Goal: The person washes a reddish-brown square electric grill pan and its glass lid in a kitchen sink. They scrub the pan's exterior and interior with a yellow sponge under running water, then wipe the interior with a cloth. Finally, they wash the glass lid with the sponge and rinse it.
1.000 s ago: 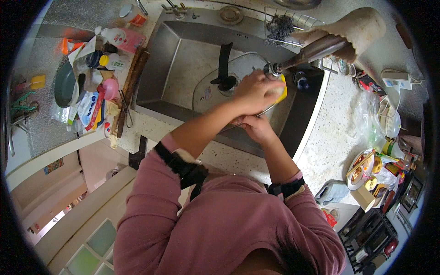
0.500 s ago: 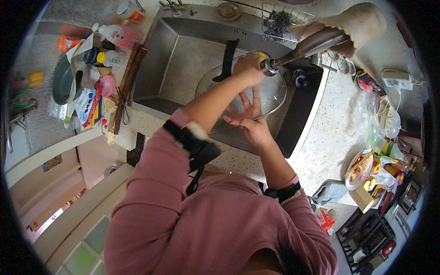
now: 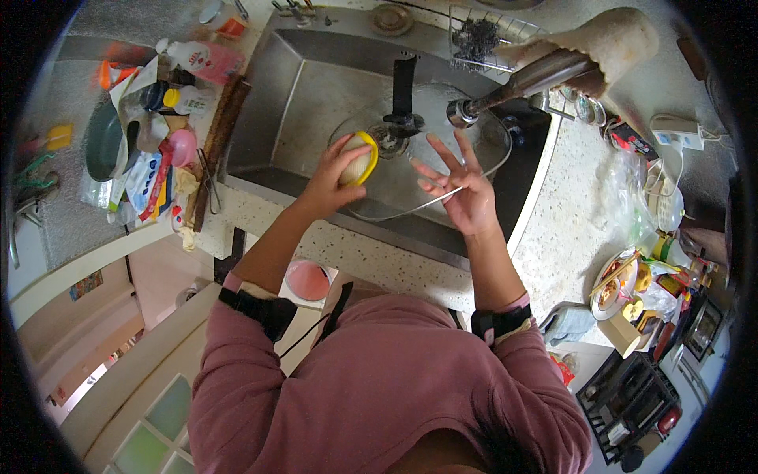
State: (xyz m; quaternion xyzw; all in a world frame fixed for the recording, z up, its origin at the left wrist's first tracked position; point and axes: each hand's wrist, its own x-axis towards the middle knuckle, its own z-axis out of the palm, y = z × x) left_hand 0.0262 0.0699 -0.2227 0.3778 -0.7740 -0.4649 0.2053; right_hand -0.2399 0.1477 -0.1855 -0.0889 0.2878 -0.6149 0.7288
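My left hand (image 3: 332, 178) is curled around a scrub sponge (image 3: 360, 160) with a yellow rim and a pale face. It is just left of a clear glass lid (image 3: 442, 107) with a thin metal rim and a tall black handle (image 3: 403, 88). My right hand (image 3: 466, 189) supports the lid at its near right edge, fingers spread against the glass and the rim crossing the hand. The lid is over the steel sink (image 3: 288, 103), and the drain shows through the glass. Above the lid's right side hangs the faucet (image 3: 463, 113).
A wire rack (image 3: 513, 31) with a dark scouring pad stands behind the sink. Bottles and packets, including a pink bottle (image 3: 207, 59), crowd the left. On the right counter are a plate of food (image 3: 606, 294), plastic bags and a grey cloth (image 3: 570, 324). A stove (image 3: 632, 411) lies beyond.
My left hand has come back from under the faucet to the left, and the sponge now shows in it. The lid and my right hand have shifted right; the black handle stands more upright.
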